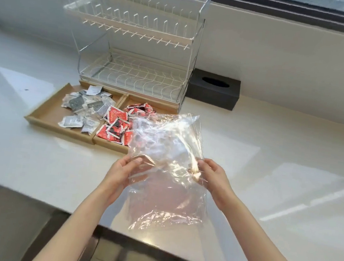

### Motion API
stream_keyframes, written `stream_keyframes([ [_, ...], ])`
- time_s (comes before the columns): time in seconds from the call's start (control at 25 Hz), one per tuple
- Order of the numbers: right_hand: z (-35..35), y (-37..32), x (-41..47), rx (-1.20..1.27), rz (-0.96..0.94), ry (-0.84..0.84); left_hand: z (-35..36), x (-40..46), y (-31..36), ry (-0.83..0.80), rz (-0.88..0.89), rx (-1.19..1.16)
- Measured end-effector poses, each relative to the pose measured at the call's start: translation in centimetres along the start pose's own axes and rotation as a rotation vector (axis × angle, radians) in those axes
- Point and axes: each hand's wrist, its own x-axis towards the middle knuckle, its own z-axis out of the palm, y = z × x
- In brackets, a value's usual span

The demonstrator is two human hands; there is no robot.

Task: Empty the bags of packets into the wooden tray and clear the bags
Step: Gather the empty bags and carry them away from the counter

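I hold clear plastic bags up over the counter, with nothing visible inside them. My left hand pinches the left edge and my right hand pinches the right edge. Behind the bags lies the wooden tray with two compartments. Grey and white packets fill the left compartment. Red packets lie in the right compartment, partly hidden by the bags.
A white wire dish rack stands right behind the tray. A black tissue box sits to the right of the rack. The white counter ends at a front edge near my forearms.
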Motion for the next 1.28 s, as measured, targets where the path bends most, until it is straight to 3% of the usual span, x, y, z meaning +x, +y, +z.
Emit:
stream_keyframes([
  [0.36, 15.8, 4.0, -7.8, -0.061, 0.022, -0.201, -16.2, -10.6, -1.8, 0.264, -0.008, -0.031],
  [0.72, 26.6, 10.3, -12.5, -0.454, -0.018, -0.417, -27.6, -19.0, -7.0, 0.564, -0.135, -0.065],
  [1.0, 30.6, 15.8, -9.3, -0.671, 0.100, -0.553, -31.6, -19.3, -14.3, 0.702, -0.357, 0.015],
  [1.28, 33.9, 27.5, -1.0, -0.784, 0.247, -0.563, -35.8, -14.2, -23.4, 0.796, -0.460, 0.028],
])
